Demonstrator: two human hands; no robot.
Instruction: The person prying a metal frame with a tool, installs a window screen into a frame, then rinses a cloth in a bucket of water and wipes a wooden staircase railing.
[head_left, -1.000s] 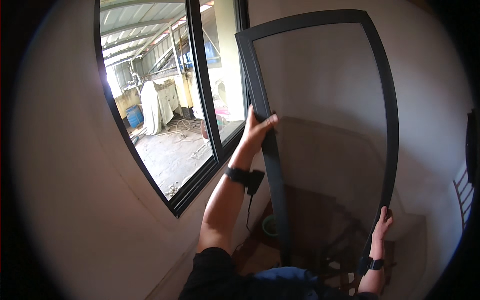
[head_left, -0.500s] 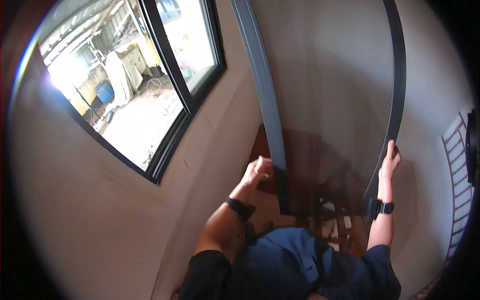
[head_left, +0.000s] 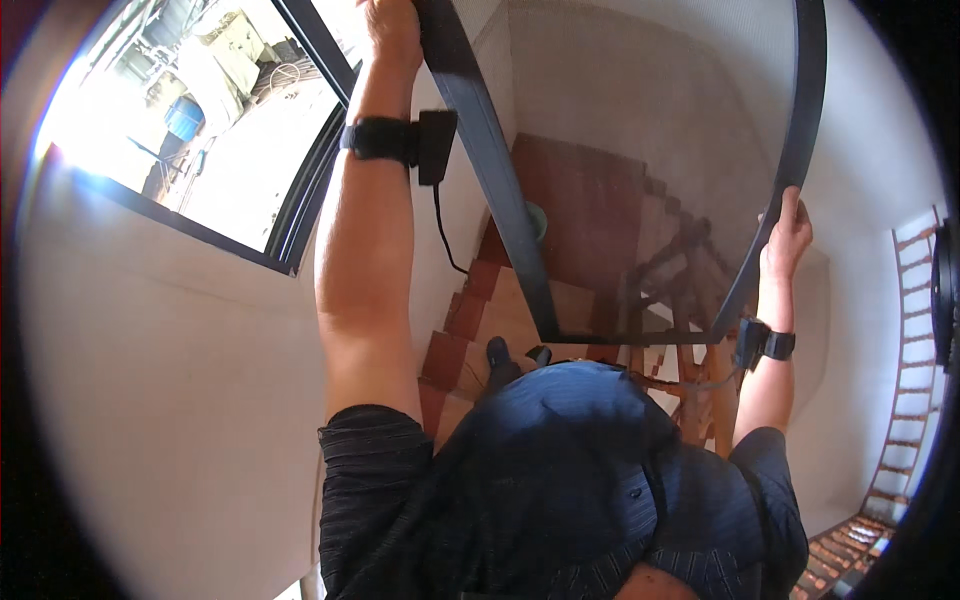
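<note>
A dark grey framed mesh screen (head_left: 650, 150) stands upright before me, its top out of view and its bottom bar above the stair landing. My left hand (head_left: 392, 35) is raised at the top edge of the picture, closed on the frame's left bar, its fingers partly cropped. My right hand (head_left: 788, 232) grips the right bar lower down. A black strap with a box and cable (head_left: 433, 145) sits on my left forearm; a similar one (head_left: 752, 342) is on my right wrist. The dark-framed window (head_left: 310, 215) is left of the screen.
Below are a tiled landing (head_left: 475, 315), red-edged steps, my feet (head_left: 497, 350) and wooden stair parts (head_left: 700, 370). A green bucket (head_left: 535, 222) shows behind the screen. Rusty ladder-like bars (head_left: 905, 360) line the right wall. Outside the window stands a blue barrel (head_left: 182, 118).
My left hand has moved from low on the left bar to high up it. The screen's bottom and my right hand appear higher in view, and more of my body shows.
</note>
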